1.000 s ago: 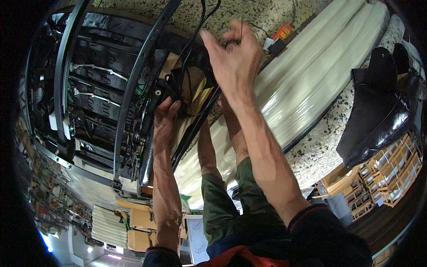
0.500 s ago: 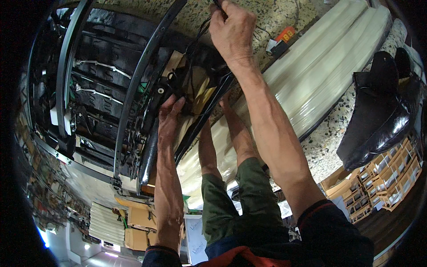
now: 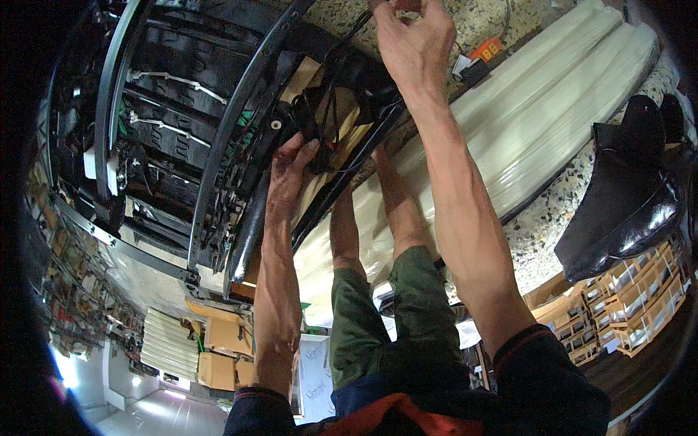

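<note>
Left hand (image 3: 289, 174) is pinching black cables (image 3: 309, 120) at the metal frame's (image 3: 211, 174) right edge, right hand (image 3: 422, 51) is gripping them farther out, fingertips partly hidden, speckled floor (image 3: 476, 18) is showing beyond, and cardboard boxes (image 3: 227, 336) are hiding their contents.

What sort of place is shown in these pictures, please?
Probably a furniture workshop: it has a dark metal frame with wavy springs, a glossy black padded piece, and light wooden framework.
</note>
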{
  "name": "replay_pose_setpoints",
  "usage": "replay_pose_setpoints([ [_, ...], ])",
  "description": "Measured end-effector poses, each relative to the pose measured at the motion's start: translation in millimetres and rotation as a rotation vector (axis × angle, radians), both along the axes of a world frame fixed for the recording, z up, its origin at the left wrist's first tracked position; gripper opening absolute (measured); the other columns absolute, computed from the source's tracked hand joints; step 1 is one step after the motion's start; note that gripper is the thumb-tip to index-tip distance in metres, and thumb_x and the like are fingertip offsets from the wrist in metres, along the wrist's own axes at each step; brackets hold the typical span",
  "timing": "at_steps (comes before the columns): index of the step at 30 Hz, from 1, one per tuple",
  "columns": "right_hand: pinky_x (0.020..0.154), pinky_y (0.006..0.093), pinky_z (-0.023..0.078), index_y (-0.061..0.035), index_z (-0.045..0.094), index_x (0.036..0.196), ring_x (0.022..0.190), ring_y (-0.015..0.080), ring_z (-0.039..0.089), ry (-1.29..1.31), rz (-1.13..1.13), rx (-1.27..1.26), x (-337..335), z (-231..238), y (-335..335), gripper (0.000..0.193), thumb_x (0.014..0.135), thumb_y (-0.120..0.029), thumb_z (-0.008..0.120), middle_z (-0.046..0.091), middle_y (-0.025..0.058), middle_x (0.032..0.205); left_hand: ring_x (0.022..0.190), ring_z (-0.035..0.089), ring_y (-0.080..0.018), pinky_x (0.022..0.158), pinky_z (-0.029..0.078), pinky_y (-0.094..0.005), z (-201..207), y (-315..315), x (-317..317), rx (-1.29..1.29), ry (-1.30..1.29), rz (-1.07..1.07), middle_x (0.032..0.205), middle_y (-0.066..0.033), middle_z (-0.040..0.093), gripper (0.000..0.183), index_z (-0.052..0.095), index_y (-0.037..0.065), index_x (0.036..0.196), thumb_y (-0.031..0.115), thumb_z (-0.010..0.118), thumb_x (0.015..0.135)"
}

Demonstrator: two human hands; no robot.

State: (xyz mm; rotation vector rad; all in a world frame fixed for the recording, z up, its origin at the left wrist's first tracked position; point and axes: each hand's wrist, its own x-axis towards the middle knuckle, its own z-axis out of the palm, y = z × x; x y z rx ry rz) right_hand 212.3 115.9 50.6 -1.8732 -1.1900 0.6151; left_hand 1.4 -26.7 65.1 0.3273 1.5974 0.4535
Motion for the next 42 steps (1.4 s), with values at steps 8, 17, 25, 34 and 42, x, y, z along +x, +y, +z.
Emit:
replay_pose_setpoints([
  [8, 0.071, 0.0306, 0.054, 0.0014, 0.073, 0.096, 0.077, 0.0113, 0.068, 0.297, 0.193, -0.514, -22.1, 37.0, -95.4, 0.012, 0.090, -0.010, 0.072, 0.074, 0.0061, 0.082, 0.123, 0.056, -0.0227, 0.109, 0.042, -0.0367, -15.5, -3.9, -17.6, -0.111, -0.050, 0.009, 0.131, -0.0127, 0.062, 0.069, 0.054, -0.002, 0.140, 0.030, 0.084, 0.087],
  [17, 0.082, 0.0508, 0.057, 0.0066, 0.070, 0.103, 0.092, 0.0472, 0.071, 0.277, 0.409, -0.835, -80.7, 34.4, -138.0, 0.025, 0.083, -0.007, 0.076, 0.070, 0.0326, 0.089, 0.116, 0.060, -0.0192, 0.103, 0.047, -0.0358, -38.3, -16.5, -25.0, -0.075, 0.050, 0.025, 0.125, -0.0097, 0.065, 0.052, 0.058, 0.000, 0.131, 0.024, 0.081, 0.091],
  [25, 0.080, 0.0452, 0.057, 0.0068, 0.065, 0.101, 0.092, 0.0412, 0.073, 0.309, 0.209, -0.754, -84.9, 34.2, -135.0, 0.024, 0.083, -0.005, 0.075, 0.072, 0.0262, 0.091, 0.084, 0.058, -0.0086, 0.077, 0.048, -0.0288, -18.8, -2.5, -18.7, 0.088, 0.006, -0.141, 0.091, 0.0025, 0.068, 0.020, 0.070, 0.005, 0.100, 0.025, 0.069, 0.100],
  [34, 0.081, 0.0445, 0.056, 0.0075, 0.065, 0.100, 0.090, 0.0395, 0.072, 0.277, 0.169, -0.712, -86.2, 36.8, -126.0, 0.024, 0.081, -0.004, 0.074, 0.071, 0.0265, 0.090, 0.091, 0.061, -0.0101, 0.082, 0.050, -0.0282, -45.3, -8.9, -24.0, 0.116, -0.007, -0.228, 0.100, -0.0015, 0.070, 0.034, 0.069, 0.000, 0.119, 0.031, 0.065, 0.104],
  [42, 0.079, 0.0440, 0.055, 0.0078, 0.066, 0.098, 0.090, 0.0392, 0.072, 0.216, 0.232, -0.727, -85.2, 23.0, -129.0, 0.024, 0.079, -0.004, 0.075, 0.070, 0.0272, 0.089, 0.093, 0.060, -0.0108, 0.086, 0.049, -0.0288, -31.5, -0.9, -4.7, -0.032, -0.075, -0.066, 0.103, -0.0013, 0.070, 0.048, 0.068, 0.002, 0.124, 0.045, 0.053, 0.107],
])
